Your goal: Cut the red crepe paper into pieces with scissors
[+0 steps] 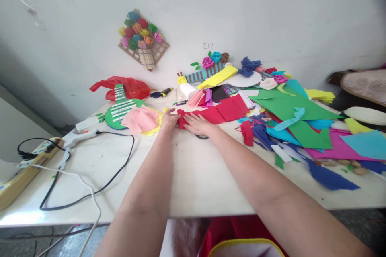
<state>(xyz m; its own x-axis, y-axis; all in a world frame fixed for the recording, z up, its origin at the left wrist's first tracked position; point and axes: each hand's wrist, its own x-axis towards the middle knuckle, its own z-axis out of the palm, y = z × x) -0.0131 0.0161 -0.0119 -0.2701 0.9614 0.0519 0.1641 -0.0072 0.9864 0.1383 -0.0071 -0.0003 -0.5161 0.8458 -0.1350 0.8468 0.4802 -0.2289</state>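
A long strip of red crepe paper point(221, 113) lies creased across the middle of the table, running from my hands toward the right. At its left end my left hand point(170, 119) is closed, with its fingertips at the paper's edge. Right beside it, my right hand point(197, 123) lies flat on the strip with its fingers spread. A dark rounded object point(201, 137) shows partly under my right wrist. To the left of my hands, pink paper point(141, 119) rests over yellow paper and a green guitar-shaped piece point(112, 116).
Many coloured paper sheets and scraps point(313, 132) cover the right side. A glue gun point(81, 138), its cord and a power strip point(28, 168) are at left. Scissors point(161, 93) and a red plastic bag point(132, 88) lie behind. Paper flowers point(140, 32) hang on the wall.
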